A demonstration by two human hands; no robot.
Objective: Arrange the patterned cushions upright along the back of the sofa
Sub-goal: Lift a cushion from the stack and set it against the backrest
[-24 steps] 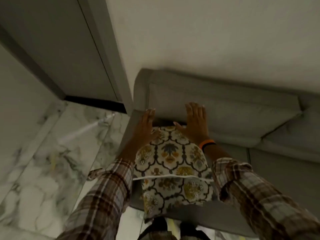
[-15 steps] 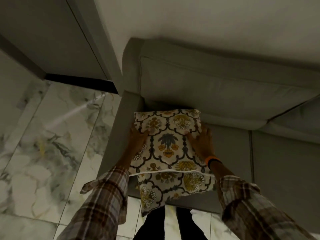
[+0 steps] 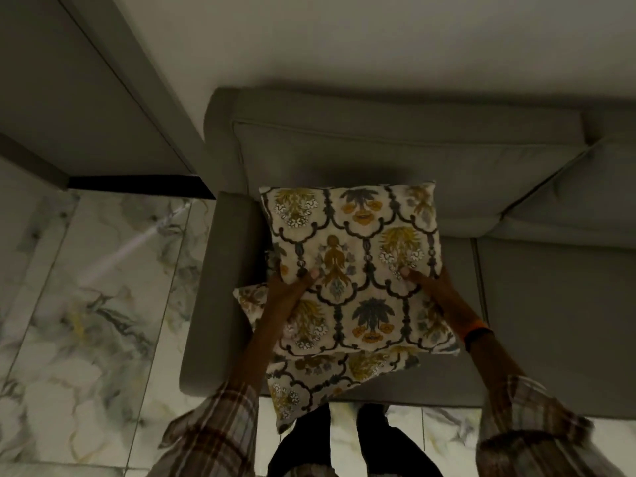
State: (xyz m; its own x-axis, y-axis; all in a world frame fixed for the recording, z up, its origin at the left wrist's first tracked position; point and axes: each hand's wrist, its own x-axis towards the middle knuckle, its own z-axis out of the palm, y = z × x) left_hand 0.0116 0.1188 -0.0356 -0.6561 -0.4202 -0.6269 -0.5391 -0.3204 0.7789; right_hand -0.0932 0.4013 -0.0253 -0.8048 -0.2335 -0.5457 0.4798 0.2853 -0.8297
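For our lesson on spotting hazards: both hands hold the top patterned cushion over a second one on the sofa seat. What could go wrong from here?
1. The lower cushion overhangs the seat's front edge; nudging it may tip it onto the floor.
2. The left hand and right hand grip the top cushion only near its lower half, so it could flop forward when stood against the backrest.

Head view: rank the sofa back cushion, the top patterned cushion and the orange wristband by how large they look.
1. sofa back cushion, largest
2. top patterned cushion, held by both hands; nearer the camera, so its true size against the back cushion is unsure
3. orange wristband, smallest
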